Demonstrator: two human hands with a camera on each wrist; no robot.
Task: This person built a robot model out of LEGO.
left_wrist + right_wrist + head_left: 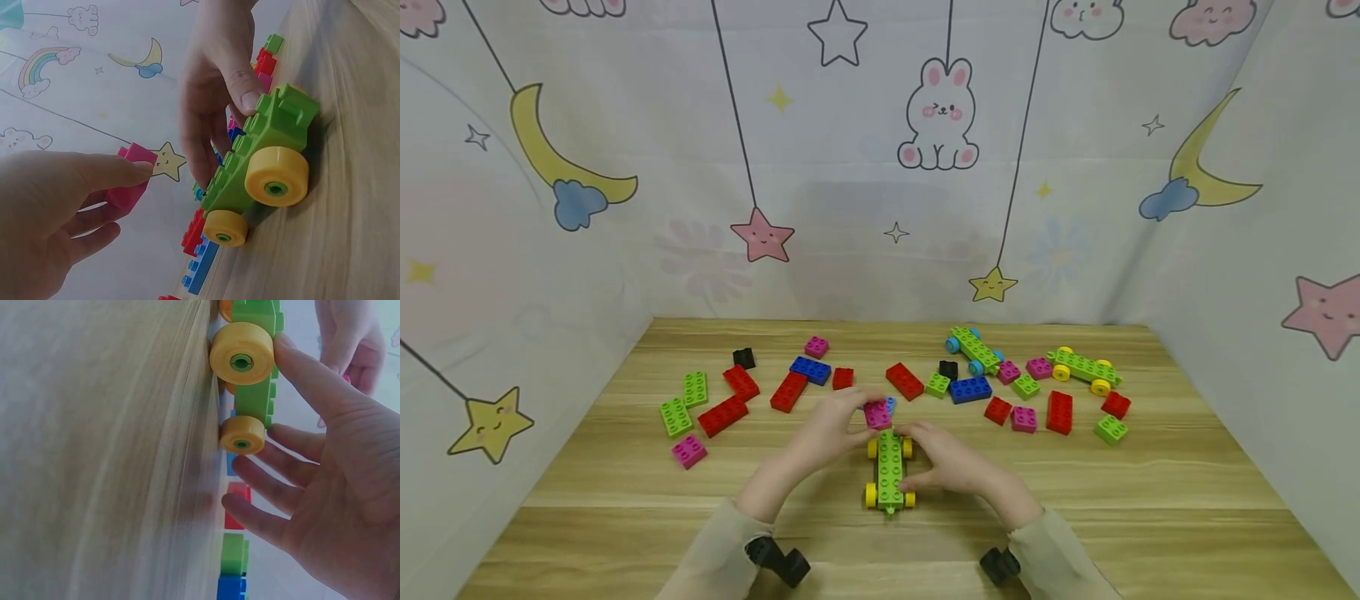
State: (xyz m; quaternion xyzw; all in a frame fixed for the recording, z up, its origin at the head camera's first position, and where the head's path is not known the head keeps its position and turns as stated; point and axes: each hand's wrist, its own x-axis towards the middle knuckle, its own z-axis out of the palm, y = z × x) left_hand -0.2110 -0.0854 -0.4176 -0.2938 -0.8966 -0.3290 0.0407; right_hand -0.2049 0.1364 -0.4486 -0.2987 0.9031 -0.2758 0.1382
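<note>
My left hand (833, 427) pinches a pink toy brick (877, 415) between thumb and fingers. In the left wrist view that pink brick (130, 180) is held up, apart from the green car base (250, 147). The car base (891, 475) has studs on top and yellow wheels (277, 176), and stands on the table lengthwise before me. My right hand (953, 460) is at its right side, thumb and forefinger touching the studded edge, the other fingers spread in the right wrist view. Just behind the pink brick lies a light blue brick (891, 405), partly hidden.
Loose bricks lie across the wooden table (700, 533), among them a red brick (788, 392), a dark blue brick (971, 390) and a light green brick (676, 417). Two more green car bases, one blue-wheeled (976, 348), one yellow-wheeled (1086, 368), stand at the back right.
</note>
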